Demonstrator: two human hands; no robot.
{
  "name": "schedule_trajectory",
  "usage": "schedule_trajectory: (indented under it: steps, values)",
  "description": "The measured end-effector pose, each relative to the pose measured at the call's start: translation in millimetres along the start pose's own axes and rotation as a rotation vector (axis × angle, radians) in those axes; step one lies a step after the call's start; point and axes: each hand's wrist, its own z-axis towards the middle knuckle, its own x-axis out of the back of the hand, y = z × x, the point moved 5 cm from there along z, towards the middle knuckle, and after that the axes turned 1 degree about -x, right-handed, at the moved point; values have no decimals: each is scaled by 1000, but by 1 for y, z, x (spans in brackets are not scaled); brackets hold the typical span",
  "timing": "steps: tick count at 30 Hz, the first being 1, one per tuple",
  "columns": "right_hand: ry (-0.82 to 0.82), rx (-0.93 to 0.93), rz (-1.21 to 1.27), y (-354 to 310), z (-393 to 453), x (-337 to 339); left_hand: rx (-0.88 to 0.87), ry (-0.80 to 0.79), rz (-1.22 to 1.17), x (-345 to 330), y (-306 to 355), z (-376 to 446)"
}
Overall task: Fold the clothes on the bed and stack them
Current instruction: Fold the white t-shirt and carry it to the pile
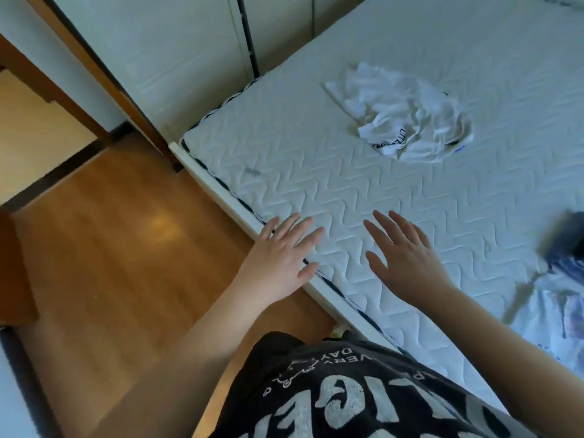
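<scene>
On the bed (363, 172), a bare quilted mattress, no folded garment and no stack can be made out, so the task is judged to be at or near its start. Nearly all the folding and the whole of the stacking appear to be left.

A crumpled white garment (407, 121) with dark lettering is seen lying loose well beyond the hands, toward the far side of the mattress. At the right edge of the view, a pale patterned cloth (556, 320) is spread on the mattress, and a dark blurred item (565, 235) is glimpsed just above it; whether either is folded cannot be told, since both are cut off by the frame.

No basket, box or other container is shown, so nothing can be said of contents.

The left hand (278, 263) is held flat over the near edge of the bed, its grip spread and nothing held. The right hand (407, 260) is held over the mattress just beside it, fingers likewise spread and nothing grasped. Contact with the mattress cannot be confirmed for either.
</scene>
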Motion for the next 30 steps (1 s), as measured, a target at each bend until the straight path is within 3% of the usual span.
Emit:
schedule_trajectory:
  steps: [10,20,30]
  values:
    - [106,-328,54,24,90,30,-191,25,7,16,-96,133]
    - [130,-618,77,-9,182,34,-436,27,41,33,-205,249]
    - [87,-757,41,41,193,29,-489,38,-101,-21,-153,351]
